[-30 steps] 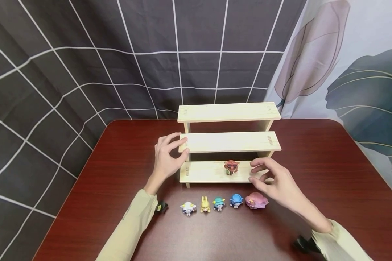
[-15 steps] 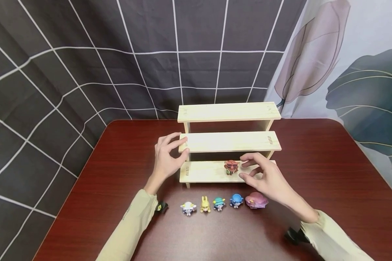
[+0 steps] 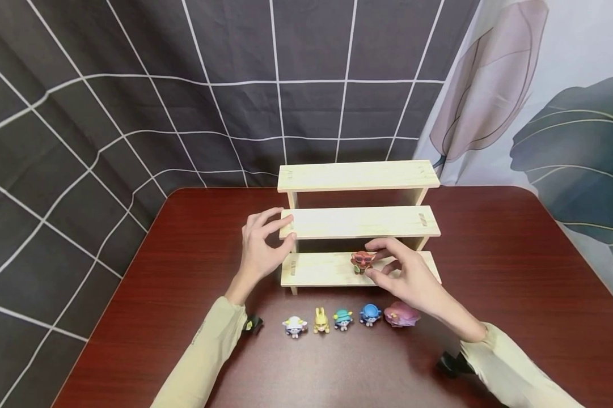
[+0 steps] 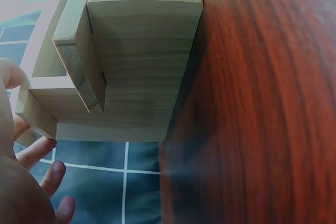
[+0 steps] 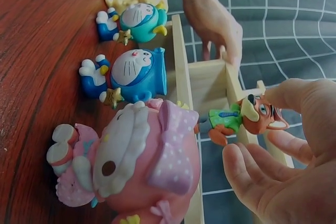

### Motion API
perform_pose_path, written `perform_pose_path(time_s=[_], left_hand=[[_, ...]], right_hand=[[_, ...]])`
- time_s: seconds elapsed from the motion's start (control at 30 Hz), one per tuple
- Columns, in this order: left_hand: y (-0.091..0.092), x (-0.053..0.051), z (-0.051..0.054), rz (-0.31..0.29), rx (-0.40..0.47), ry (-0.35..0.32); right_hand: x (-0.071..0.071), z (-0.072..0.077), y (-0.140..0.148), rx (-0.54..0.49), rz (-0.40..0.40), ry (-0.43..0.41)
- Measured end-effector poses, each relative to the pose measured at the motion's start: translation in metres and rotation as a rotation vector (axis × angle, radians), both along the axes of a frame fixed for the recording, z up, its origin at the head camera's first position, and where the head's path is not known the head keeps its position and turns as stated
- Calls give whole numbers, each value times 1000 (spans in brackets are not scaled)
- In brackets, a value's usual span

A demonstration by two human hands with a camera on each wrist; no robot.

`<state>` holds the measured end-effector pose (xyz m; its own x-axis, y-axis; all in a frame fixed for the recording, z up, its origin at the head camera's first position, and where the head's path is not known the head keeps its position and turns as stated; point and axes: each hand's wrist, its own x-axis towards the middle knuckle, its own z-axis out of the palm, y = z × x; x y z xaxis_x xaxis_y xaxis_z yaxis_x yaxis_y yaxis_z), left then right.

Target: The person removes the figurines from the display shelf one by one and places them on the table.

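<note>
A fox figurine (image 3: pixel 360 261) in a green shirt stands on the lowest board of a three-tier wooden shelf (image 3: pixel 326 222). My right hand (image 3: pixel 405 276) is at its right side, thumb and fingers spread about it. In the right wrist view, fingertips lie close to the fox's (image 5: pixel 228 120) head and tail; firm contact cannot be made out. With thumb and fingers, my left hand (image 3: pixel 260 249) holds the left end of the middle board. Seen from the left wrist, that hand (image 4: pixel 23 166) has the thumb and fingers on opposite faces of the board end.
In front of the shelf stand several figurines in a row: a white one (image 3: pixel 294 326), a yellow one (image 3: pixel 321 321), a teal one (image 3: pixel 342 319), a blue one (image 3: pixel 370 314) and a larger pink one (image 3: pixel 401 314). Behind the reddish table (image 3: pixel 209 226) hangs a grey checked curtain (image 3: pixel 224 102).
My right hand has moved left along the lowest board to the fox figurine. My left hand, the fox and the row of figurines stay in place.
</note>
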<state>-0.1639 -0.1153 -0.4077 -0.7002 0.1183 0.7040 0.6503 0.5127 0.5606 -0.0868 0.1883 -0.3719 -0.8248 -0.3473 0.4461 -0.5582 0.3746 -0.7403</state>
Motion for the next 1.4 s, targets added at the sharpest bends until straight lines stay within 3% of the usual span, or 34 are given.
perform_pose_path(time_s=[0.83, 1.4], left_hand=[[0, -1, -2, 1, -5, -9], [0, 0, -1, 4, -4, -3]], right_hand=[[-8, -5, -9, 7, 44, -26], [-3, -1, -3, -4, 42, -32]])
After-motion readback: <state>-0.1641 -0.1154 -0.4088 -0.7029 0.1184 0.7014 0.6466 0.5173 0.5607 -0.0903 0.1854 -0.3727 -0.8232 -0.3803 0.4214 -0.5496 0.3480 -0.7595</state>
